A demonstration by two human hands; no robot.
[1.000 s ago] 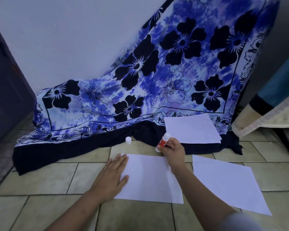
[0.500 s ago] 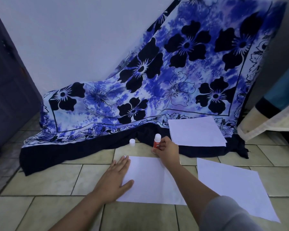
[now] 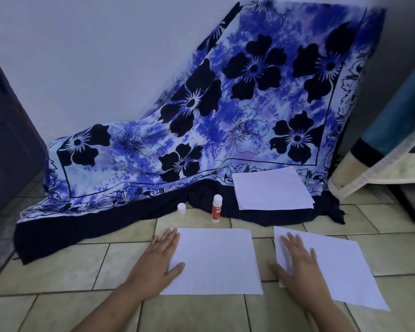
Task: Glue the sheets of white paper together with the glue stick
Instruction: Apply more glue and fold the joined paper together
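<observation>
On a tiled floor (image 3: 58, 271), the left hand (image 3: 159, 259) lies flat on the left edge of one white sheet (image 3: 216, 262). The right hand (image 3: 297, 267) lies flat on a second sheet (image 3: 340, 271) just beside it. Neither grip holds anything. Beyond the sheets, the glue stick (image 3: 217, 209) stands upright, its cap (image 3: 181, 208) off and near it. A third sheet (image 3: 271, 191) lies on the flowered cloth (image 3: 225, 116).
</observation>
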